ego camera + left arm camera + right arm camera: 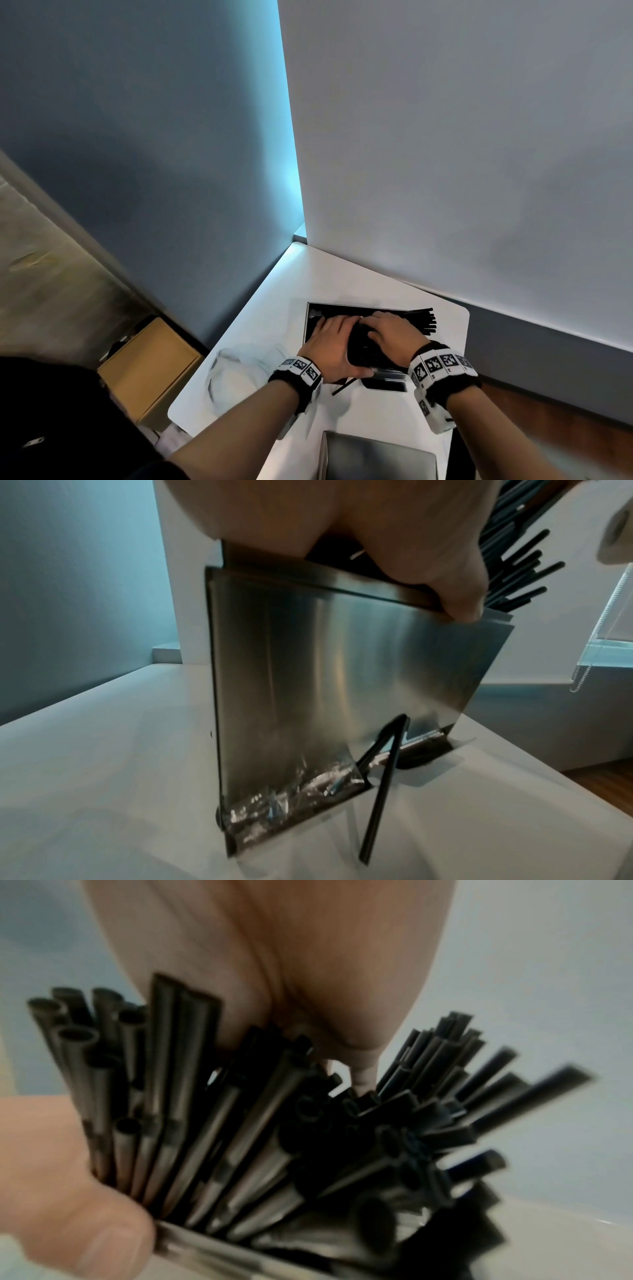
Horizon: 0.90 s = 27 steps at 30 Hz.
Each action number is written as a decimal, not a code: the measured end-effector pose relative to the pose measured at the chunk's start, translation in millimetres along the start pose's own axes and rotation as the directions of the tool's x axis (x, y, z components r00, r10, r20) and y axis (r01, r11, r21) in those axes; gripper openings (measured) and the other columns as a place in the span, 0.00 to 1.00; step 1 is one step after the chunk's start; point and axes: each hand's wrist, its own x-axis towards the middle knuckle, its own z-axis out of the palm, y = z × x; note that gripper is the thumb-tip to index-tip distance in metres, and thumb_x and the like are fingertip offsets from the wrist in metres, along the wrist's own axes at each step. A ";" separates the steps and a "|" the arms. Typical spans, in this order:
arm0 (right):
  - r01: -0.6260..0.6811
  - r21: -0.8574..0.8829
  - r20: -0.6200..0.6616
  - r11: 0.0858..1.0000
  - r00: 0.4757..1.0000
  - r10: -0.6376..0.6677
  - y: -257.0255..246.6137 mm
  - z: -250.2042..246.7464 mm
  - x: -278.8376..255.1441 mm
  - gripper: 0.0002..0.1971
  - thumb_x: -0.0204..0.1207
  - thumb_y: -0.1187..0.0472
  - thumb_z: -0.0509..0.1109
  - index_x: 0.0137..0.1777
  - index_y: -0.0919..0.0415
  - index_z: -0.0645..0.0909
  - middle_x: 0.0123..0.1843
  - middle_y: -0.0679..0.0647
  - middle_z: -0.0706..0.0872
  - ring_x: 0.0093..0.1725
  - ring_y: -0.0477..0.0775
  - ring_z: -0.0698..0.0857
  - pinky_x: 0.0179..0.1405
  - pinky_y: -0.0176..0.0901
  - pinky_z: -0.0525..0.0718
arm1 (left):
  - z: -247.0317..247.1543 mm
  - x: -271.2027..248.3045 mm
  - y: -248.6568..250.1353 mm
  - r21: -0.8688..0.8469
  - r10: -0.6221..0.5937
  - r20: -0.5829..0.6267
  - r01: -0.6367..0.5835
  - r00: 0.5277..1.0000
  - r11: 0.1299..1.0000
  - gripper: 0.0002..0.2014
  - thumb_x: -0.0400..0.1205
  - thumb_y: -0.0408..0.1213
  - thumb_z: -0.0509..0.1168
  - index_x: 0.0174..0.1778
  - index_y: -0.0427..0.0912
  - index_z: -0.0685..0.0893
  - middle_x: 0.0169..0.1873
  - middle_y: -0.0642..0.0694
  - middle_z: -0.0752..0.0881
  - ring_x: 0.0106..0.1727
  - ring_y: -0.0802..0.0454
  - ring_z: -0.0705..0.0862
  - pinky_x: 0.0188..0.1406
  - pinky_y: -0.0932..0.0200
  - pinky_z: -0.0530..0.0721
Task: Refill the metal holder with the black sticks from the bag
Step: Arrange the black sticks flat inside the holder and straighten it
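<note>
The metal holder [342,674] stands on the white table [342,274], packed with black sticks [274,1137] that fan out of its open top. My left hand [334,346] grips the holder's top, its thumb [455,588] hooked over the front wall's rim and its fingers over the sticks. Beside it, my right hand [390,330] lies palm down on the bundle with fingers curled among the black sticks [423,320]. One stray stick [380,799] leans against the holder's front. The clear plastic bag [239,373] lies crumpled to the left.
A flat grey metal piece [376,459] lies at the table's near edge. A cardboard box [150,370] stands on the floor to the left. Walls close in behind and to the right of the small table.
</note>
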 end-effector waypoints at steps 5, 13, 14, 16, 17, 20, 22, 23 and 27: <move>0.057 0.167 -0.033 0.984 0.998 -0.053 12.1 -4.9 -4.9 0.18 0.81 0.64 0.64 0.70 0.52 0.81 0.64 0.52 0.84 0.65 0.55 0.81 0.70 0.48 0.74 | -6.4 10.2 -1.6 0.053 -0.009 0.056 0.006 0.998 0.999 0.50 0.63 0.76 0.68 0.79 0.56 0.65 0.64 0.52 0.76 0.67 0.47 0.75 0.77 0.44 0.70; 0.025 0.605 -0.451 0.796 0.834 0.316 9.8 -8.2 -20.3 0.12 0.84 0.58 0.66 0.62 0.59 0.86 0.60 0.49 0.87 0.61 0.48 0.82 0.64 0.32 0.69 | -11.8 13.8 0.7 0.070 -0.033 0.079 0.027 0.996 0.997 0.46 0.67 0.76 0.65 0.78 0.55 0.66 0.69 0.54 0.78 0.71 0.48 0.75 0.73 0.37 0.72; 0.015 0.631 -0.469 0.776 0.804 0.366 5.1 -5.7 -21.7 0.14 0.85 0.56 0.64 0.64 0.60 0.85 0.62 0.50 0.86 0.63 0.48 0.81 0.66 0.33 0.69 | -11.8 13.3 1.2 0.079 -0.029 0.070 0.023 0.997 0.997 0.46 0.68 0.76 0.64 0.79 0.55 0.66 0.69 0.54 0.78 0.71 0.49 0.75 0.73 0.38 0.72; -0.002 0.618 -0.460 0.786 0.810 0.364 -3.7 6.0 -21.9 0.19 0.86 0.52 0.61 0.69 0.63 0.81 0.67 0.52 0.83 0.68 0.51 0.78 0.71 0.37 0.68 | -10.7 11.5 1.9 0.100 -0.010 0.044 0.006 0.999 0.995 0.45 0.69 0.76 0.64 0.78 0.54 0.67 0.67 0.53 0.77 0.70 0.49 0.75 0.72 0.41 0.74; -0.007 0.589 -0.443 0.808 0.834 0.330 -7.0 14.3 -21.9 0.23 0.86 0.48 0.59 0.70 0.63 0.80 0.69 0.54 0.82 0.70 0.52 0.77 0.74 0.41 0.68 | -9.8 10.4 2.4 0.101 0.004 0.026 -0.007 1.000 0.995 0.45 0.69 0.75 0.64 0.78 0.54 0.67 0.66 0.53 0.76 0.68 0.49 0.75 0.70 0.42 0.75; -0.023 0.451 -0.401 0.892 0.888 0.225 -10.3 33.1 -22.7 0.34 0.82 0.38 0.49 0.70 0.62 0.81 0.69 0.54 0.81 0.70 0.53 0.77 0.77 0.53 0.69 | -6.5 7.8 1.6 0.064 0.066 -0.029 -0.064 0.997 0.996 0.45 0.68 0.74 0.67 0.77 0.52 0.68 0.67 0.52 0.72 0.68 0.50 0.74 0.70 0.46 0.77; -0.014 0.371 -0.382 0.928 0.909 0.167 -8.5 33.6 -22.9 0.35 0.82 0.37 0.46 0.70 0.60 0.82 0.68 0.53 0.82 0.69 0.52 0.77 0.76 0.55 0.69 | -5.3 6.6 0.4 0.039 0.094 -0.022 -0.093 0.995 0.995 0.49 0.68 0.73 0.69 0.80 0.51 0.65 0.72 0.53 0.71 0.72 0.51 0.73 0.75 0.48 0.74; 0.001 0.348 -0.367 0.937 0.920 0.136 -6.7 32.1 -22.7 0.35 0.82 0.37 0.46 0.69 0.59 0.82 0.68 0.52 0.83 0.69 0.51 0.78 0.75 0.54 0.70 | -5.7 6.5 0.6 0.035 0.096 -0.009 -0.095 0.995 0.995 0.50 0.67 0.72 0.69 0.81 0.51 0.64 0.73 0.53 0.71 0.73 0.51 0.73 0.77 0.48 0.73; 0.068 0.398 -0.462 0.915 0.876 0.136 0.2 13.6 -25.8 0.25 0.82 0.43 0.56 0.64 0.60 0.84 0.61 0.51 0.83 0.63 0.50 0.80 0.70 0.46 0.75 | -6.4 6.4 2.6 0.080 0.079 0.029 -0.082 0.996 0.993 0.48 0.68 0.71 0.69 0.81 0.54 0.62 0.69 0.54 0.73 0.70 0.50 0.74 0.75 0.45 0.73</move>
